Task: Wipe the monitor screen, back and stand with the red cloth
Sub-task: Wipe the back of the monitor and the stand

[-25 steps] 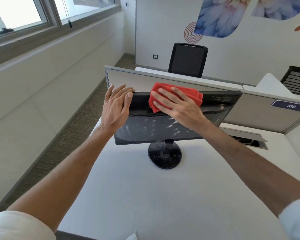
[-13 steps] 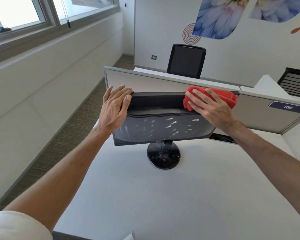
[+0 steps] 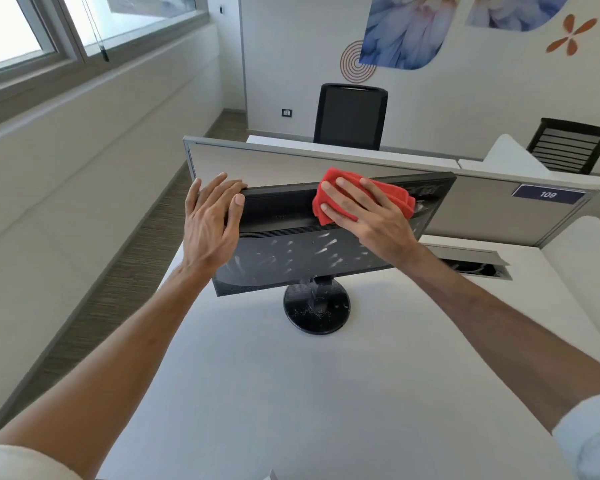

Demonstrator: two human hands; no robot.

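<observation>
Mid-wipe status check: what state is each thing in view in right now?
Black flat monitor: back towards the camera, white smears across lower half.
Red folded cloth: pressed flat on monitor's upper back.
Round black stand base: on the white desk, speckled white.
Left hand: fingers straight, rests on monitor's top left corner.
Right hand: fingers straight, presses the cloth.

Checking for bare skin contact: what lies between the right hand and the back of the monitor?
The folded red cloth lies between the right hand, pressing flat, and the black plastic monitor back, as the head view shows.
</observation>
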